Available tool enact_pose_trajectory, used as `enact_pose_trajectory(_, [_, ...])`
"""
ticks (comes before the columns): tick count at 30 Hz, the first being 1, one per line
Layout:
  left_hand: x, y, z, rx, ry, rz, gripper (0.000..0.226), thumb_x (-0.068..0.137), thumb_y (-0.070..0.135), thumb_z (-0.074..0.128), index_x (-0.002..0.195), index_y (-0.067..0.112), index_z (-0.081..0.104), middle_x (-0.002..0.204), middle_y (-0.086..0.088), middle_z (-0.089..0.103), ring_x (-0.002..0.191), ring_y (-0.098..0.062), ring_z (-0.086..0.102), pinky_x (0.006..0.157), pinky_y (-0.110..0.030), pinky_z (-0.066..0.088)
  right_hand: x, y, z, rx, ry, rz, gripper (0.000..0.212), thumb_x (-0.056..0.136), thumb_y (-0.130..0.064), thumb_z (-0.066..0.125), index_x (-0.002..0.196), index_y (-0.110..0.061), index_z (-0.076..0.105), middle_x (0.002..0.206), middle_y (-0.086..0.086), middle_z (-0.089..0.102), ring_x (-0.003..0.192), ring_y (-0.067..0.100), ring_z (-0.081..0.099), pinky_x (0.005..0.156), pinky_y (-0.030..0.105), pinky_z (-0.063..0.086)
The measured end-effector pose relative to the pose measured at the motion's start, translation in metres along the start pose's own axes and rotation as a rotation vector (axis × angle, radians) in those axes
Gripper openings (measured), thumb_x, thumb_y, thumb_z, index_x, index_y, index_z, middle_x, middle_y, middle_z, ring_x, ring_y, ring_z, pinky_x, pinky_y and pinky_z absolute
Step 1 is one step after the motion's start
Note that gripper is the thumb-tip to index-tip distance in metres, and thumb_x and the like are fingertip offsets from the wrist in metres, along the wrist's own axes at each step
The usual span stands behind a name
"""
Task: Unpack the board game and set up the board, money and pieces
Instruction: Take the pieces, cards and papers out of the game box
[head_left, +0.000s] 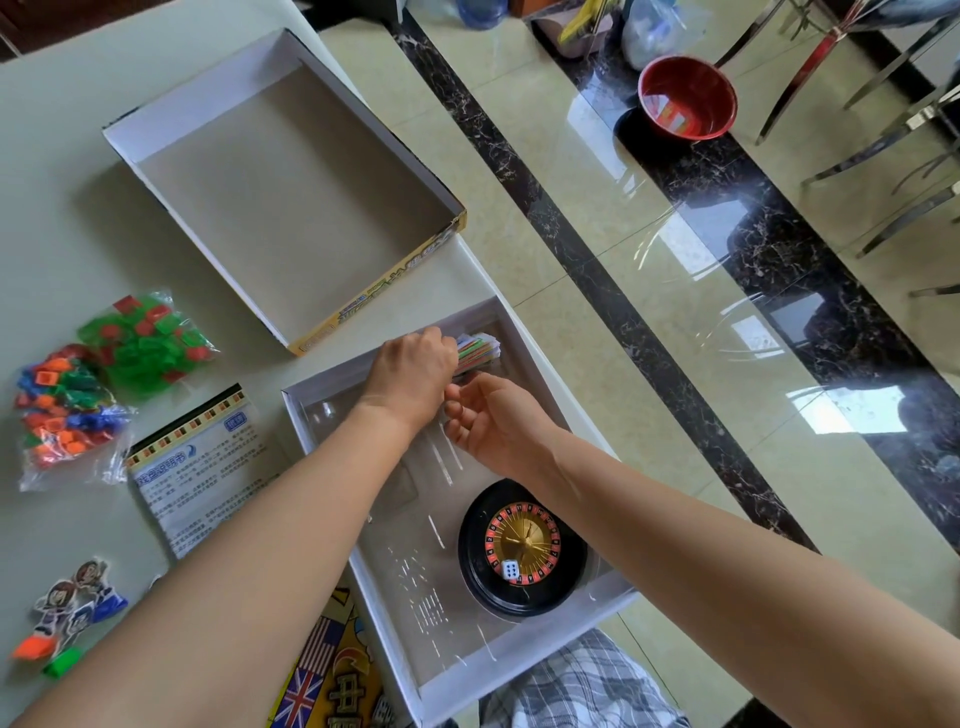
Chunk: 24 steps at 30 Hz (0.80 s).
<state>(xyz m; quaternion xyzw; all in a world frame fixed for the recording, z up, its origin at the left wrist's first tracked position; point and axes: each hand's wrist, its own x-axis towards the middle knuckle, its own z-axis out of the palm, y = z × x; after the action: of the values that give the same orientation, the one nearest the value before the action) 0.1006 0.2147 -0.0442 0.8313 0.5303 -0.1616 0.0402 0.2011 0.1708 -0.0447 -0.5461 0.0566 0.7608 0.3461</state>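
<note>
Table: pale top (52, 208), with its right edge over a glossy tiled floor (597, 260); the box (311, 431) sits right at that edge.
Grip: the left hand (410, 371) is curled over the near end of the money (480, 348), pinching the stack in the far end of the box.
Helper: the right hand (491, 421) is just beside it, fingers loosely curled, nothing showing in it.
Inside: wheel (522, 545) at the near end, die (510, 570) resting on it.
Around: lid (291, 208) upturned farther off; bags (150, 343) of pieces, sheet (202, 467) and pawns (72, 597) to the left; board (322, 670) near, under the left arm.
Risk: it's a one-ended pinch on loose notes, so the stack could fan and spill into the box or over the right edge.
Risk two: a forearm nudging the box could push it towards the floor or roll the die off the wheel.
</note>
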Motion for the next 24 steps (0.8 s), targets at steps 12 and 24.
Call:
enact_pose_trajectory(12, [-0.002, 0.005, 0.009, 0.000, 0.022, -0.010, 0.039, 0.090, 0.033, 0.062, 0.118, 0.009, 0.048, 0.113, -0.011, 0.055, 0.101, -0.023, 0.060, 0.073, -0.033, 0.052, 0.003, -0.002, -0.014, 0.080, 0.016, 0.046, 0.036, 0.085, 0.004, 0.038, 0.113, -0.009, 0.057, 0.074, 0.004, 0.047, 0.058, 0.009, 0.045, 0.054, 0.019, 0.040])
enact_pose_trajectory(24, [0.007, -0.001, -0.001, -0.046, -0.020, -0.027, 0.023, 0.093, 0.022, 0.053, 0.111, 0.008, 0.055, 0.112, -0.012, 0.059, 0.101, -0.033, 0.062, 0.077, -0.038, 0.048, 0.002, -0.011, -0.013, -0.140, 0.030, -0.072, 0.015, 0.091, -0.005, 0.042, 0.086, -0.011, 0.054, 0.098, 0.008, 0.055, 0.080, 0.016, 0.055, 0.067, 0.026, 0.045])
